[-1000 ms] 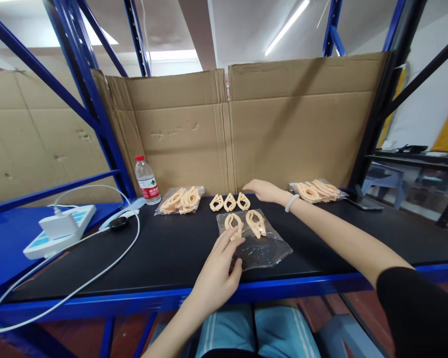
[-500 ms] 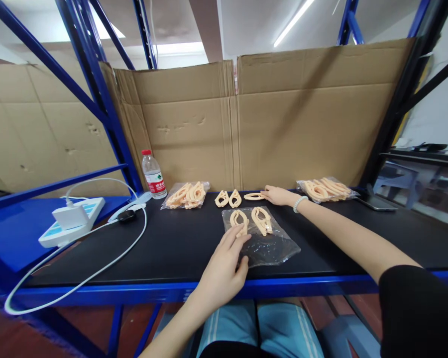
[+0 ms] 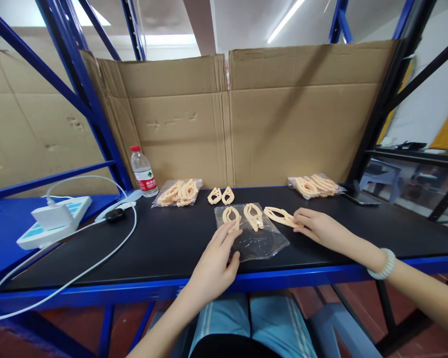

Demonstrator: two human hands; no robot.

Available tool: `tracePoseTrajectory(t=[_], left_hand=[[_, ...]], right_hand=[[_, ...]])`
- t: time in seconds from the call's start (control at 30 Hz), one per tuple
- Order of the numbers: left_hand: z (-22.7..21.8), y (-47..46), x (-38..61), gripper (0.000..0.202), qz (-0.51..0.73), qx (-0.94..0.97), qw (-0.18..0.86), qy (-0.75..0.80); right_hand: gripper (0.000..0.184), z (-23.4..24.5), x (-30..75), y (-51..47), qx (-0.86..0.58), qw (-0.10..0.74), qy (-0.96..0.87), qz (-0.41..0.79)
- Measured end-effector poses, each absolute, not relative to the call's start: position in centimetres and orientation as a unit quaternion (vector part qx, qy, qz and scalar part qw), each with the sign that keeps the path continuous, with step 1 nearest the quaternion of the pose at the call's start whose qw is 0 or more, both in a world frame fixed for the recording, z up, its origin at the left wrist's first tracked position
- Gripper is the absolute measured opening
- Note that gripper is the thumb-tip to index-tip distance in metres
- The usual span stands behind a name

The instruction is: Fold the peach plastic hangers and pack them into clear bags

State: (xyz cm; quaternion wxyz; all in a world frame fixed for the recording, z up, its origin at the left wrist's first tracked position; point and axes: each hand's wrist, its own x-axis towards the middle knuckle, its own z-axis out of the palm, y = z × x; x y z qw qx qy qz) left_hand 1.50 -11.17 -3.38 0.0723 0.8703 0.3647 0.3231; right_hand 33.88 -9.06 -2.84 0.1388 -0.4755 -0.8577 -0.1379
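My right hand [image 3: 315, 224] pinches the near end of a beige folding hanger [image 3: 278, 216], which lies slantwise just right of a clear plastic bag [image 3: 259, 246]. Two more folded hangers lie on the bag: a left one [image 3: 229, 215] and a right one [image 3: 254, 217]. Over the bag's left part rests my left hand [image 3: 218, 253], fingers stretched out and thumb apart, its fingertips touching the lower end of the left hanger. Behind the bag, a pair of small beige folded pieces [image 3: 221, 196] stand side by side on the black tabletop [image 3: 153, 248].
Bags of beige hangers lie at the back left [image 3: 178, 193] and back right [image 3: 315, 186]. A water bottle [image 3: 144, 174] stands by the cardboard wall [image 3: 179, 129]. A power strip [image 3: 56, 221] with a looping white cable is at left, a phone [image 3: 364, 198] at right.
My right hand has drawn the third hanger from the back row toward me, to the right side of the bag. My left hand keeps its place on the bag.
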Motion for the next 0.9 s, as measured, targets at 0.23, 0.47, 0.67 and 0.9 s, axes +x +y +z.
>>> tracePoseTrajectory(t=[0.23, 0.47, 0.67, 0.9], left_hand=[[-3.3, -11.1, 1.5, 0.045, 0.337, 0.869, 0.075, 0.356], [-3.0, -11.3, 1.6, 0.046, 0.331, 0.869, 0.078, 0.358], [-3.0, -11.3, 1.7, 0.047, 0.334, 0.868, 0.083, 0.358], [-3.1, -11.2, 1.6, 0.046, 0.322, 0.871, 0.077, 0.363]], right_hand=[[0.028, -4.6, 34.0, -13.9, -0.45, 0.244, -0.848, -0.136], [0.034, -4.9, 34.2, -15.0, -0.45, 0.248, -0.845, -0.146], [0.038, -4.6, 34.5, -14.8, -0.466, 0.21, -0.844, -0.161], [0.04, -4.5, 34.7, -14.5, -0.473, 0.185, -0.846, -0.164]])
